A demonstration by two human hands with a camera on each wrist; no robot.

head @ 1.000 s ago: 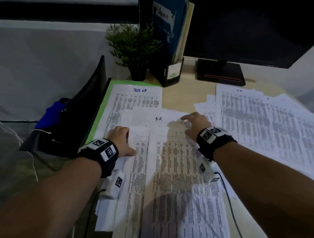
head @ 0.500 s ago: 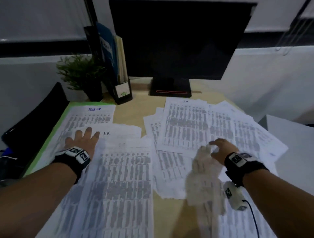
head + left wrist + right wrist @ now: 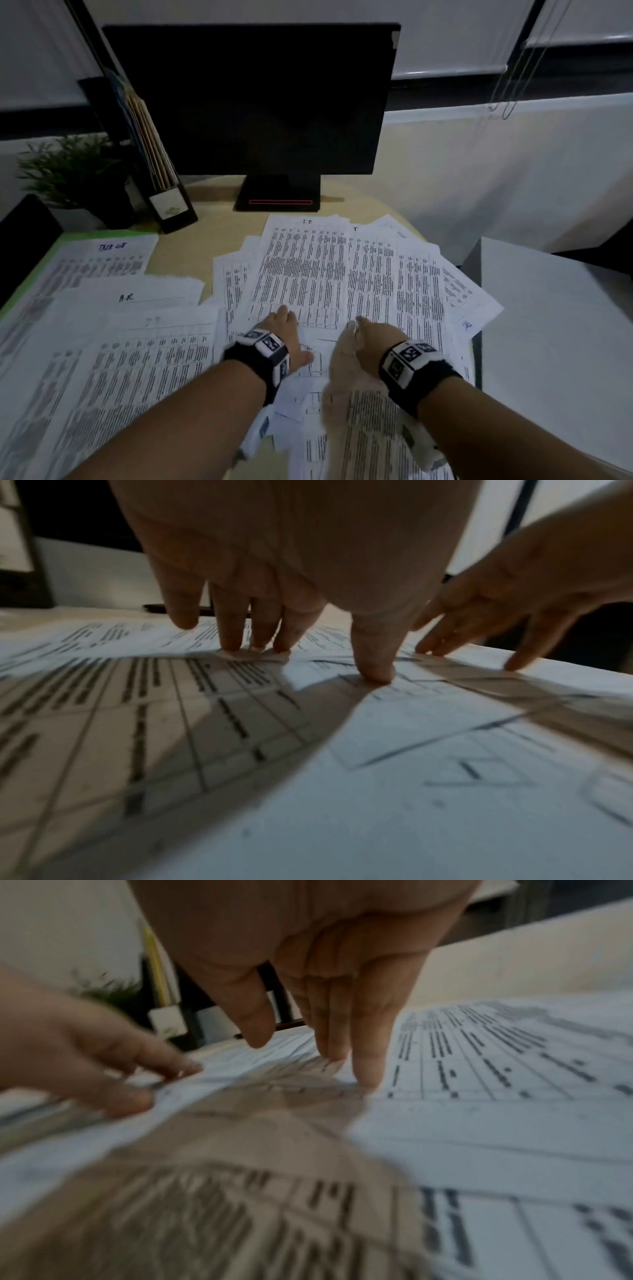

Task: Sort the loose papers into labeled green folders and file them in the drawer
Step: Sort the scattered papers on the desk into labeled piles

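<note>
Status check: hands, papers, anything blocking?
Left hand open, fingertips pressing loose papers. Right hand open, touching the same pile. Green folder far left, papers on it. No drawer in view.

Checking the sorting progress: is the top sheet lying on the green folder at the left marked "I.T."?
No, the top sheet on the green folder carries blue handwriting reading "TASK", not "I.T.".

The papers point(image 3: 346, 274) are white, covered in dense black rows and ruled table lines; some carry blue handwriting. A green folder point(image 3: 41, 260) edges the left pile. The desk point(image 3: 202, 246) is pale beige. The monitor point(image 3: 253, 99) is black, its base marked by a thin red outline. The plant point(image 3: 68, 171) is dark green. Both wristbands point(image 3: 263, 353) are black with white tags patterned in black squares.
</note>
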